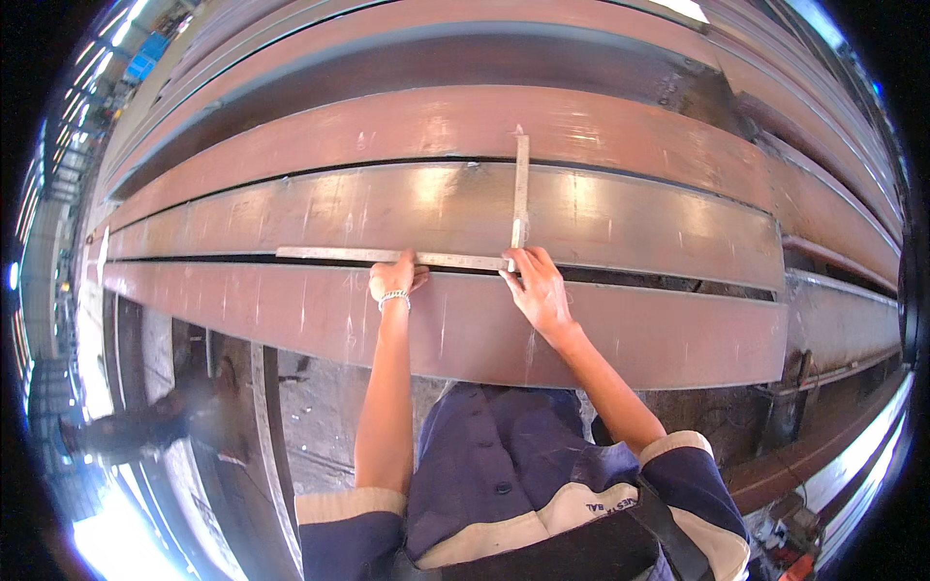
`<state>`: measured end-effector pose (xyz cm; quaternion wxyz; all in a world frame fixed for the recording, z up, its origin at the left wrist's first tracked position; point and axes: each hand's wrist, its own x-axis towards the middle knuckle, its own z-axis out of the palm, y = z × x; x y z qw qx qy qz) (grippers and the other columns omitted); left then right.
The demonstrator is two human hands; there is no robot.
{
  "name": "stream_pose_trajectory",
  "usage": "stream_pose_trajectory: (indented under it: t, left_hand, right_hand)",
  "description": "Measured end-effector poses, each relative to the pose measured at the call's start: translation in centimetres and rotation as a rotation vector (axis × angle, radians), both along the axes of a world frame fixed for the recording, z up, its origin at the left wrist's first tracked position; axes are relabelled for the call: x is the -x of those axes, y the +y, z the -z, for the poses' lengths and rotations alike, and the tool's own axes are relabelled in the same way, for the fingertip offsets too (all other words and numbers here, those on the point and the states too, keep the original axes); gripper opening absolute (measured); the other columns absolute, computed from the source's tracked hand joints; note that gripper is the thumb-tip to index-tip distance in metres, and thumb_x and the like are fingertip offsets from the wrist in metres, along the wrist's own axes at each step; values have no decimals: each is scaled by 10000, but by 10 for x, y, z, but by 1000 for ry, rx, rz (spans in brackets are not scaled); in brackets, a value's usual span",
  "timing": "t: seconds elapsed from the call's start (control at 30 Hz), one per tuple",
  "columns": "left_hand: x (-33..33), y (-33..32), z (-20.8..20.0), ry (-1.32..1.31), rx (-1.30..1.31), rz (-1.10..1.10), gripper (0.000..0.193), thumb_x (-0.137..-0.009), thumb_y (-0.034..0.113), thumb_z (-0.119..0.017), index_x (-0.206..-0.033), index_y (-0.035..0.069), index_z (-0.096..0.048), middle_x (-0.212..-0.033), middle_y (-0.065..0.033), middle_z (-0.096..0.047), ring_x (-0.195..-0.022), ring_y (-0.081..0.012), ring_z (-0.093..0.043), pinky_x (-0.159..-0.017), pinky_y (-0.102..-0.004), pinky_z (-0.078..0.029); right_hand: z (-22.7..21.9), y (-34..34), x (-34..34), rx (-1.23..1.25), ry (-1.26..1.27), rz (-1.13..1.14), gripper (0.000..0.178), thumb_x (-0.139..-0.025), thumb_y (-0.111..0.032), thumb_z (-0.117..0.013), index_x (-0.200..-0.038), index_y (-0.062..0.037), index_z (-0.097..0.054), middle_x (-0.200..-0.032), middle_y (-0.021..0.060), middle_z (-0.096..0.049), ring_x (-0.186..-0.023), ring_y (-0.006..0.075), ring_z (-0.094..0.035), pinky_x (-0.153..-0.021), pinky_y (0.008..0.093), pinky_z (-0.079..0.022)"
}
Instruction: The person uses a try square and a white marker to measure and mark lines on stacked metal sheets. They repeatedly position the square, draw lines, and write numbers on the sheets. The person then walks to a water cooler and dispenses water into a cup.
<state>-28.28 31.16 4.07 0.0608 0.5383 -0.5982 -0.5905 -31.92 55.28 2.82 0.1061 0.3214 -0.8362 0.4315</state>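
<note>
A metal framing square (455, 259) lies across the steel beams. Its long arm follows the gap between the grey middle beam (387, 208) and the reddish near beam (601, 324); the shorter arm crosses the middle beam and points away from me. My left hand (395, 275), with a bracelet at the wrist, holds the long arm near its middle, fingers closed over the edge. At the square's corner, my right hand (539, 289) pinches a small white stick like chalk (511, 264), its fingers closed. Thin white lines mark the near beam.
More long reddish beams (426, 121) run side by side beyond the square. Further steel members (843, 320) lie at the right. Upright and slanting metal bars (266, 416) stand below left, with the floor (320, 426) visible between them. Blurred clutter (785, 542) sits at lower right.
</note>
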Motion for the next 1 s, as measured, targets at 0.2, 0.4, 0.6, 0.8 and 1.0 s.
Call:
stream_pose_trajectory:
  t: [0.2,0.4,0.6,0.8,1.0]
  left_hand:
    - [0,-5,-1,41,-21,-90,268,-804,49,-679,-858,-205,-613,-757,-235,-696,-645,-278,-726,-541,-326,-637]
    - [-2,-4,-2,30,-9,-125,243,-798,13,-717,-869,-194,-611,-805,-237,-689,-642,-287,-721,-562,-331,-641]
    - [-1,-6,3,25,-53,-190,163,-817,14,-716,-806,-122,-626,-763,-182,-681,-567,-242,-671,-539,-318,-591]
    - [-2,-7,11,-20,48,-90,281,-847,141,-717,-635,-4,-604,-629,-108,-629,-463,-134,-522,-416,-273,-360]
    - [-2,-11,10,-33,15,-73,203,-827,101,-732,-695,-20,-635,-665,-110,-645,-474,-150,-545,-422,-273,-393]
  right_hand:
    - [-2,5,6,-15,-16,-77,290,-794,-35,-717,-1041,-47,-565,-898,127,-636,-951,340,-606,-773,431,-531]
    - [-1,10,12,9,10,-142,273,-794,-26,-713,-1021,-53,-562,-870,113,-627,-918,324,-605,-759,424,-529]
    - [1,15,16,11,5,-162,255,-816,-48,-698,-1032,-61,-564,-894,104,-645,-931,307,-611,-757,418,-534]
    - [5,16,18,-6,4,-174,257,-826,-67,-690,-1052,-67,-566,-926,98,-662,-951,297,-612,-760,414,-541]
    - [8,16,18,-4,6,-176,246,-828,-61,-681,-1042,-61,-559,-904,100,-651,-943,294,-609,-752,409,-541]
